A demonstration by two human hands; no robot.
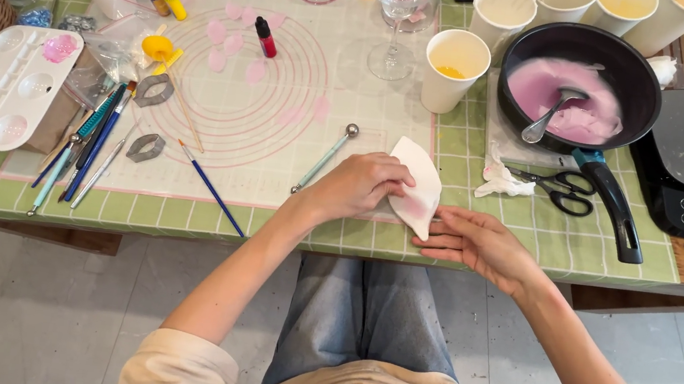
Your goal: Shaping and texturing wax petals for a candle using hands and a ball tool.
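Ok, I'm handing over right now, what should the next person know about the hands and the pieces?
Left hand: fingers pinching the white petal-shaped piece at the mat's near edge.
Right hand: open, flat on the table beside the piece's pink lower tip.
Small pink petals lie on the mat; the pan holds pink mix with a spoon.
Scissors and ball tool lie unused.

White leaf-shaped piece [418, 186] with pinkish tip, at mat's near edge.
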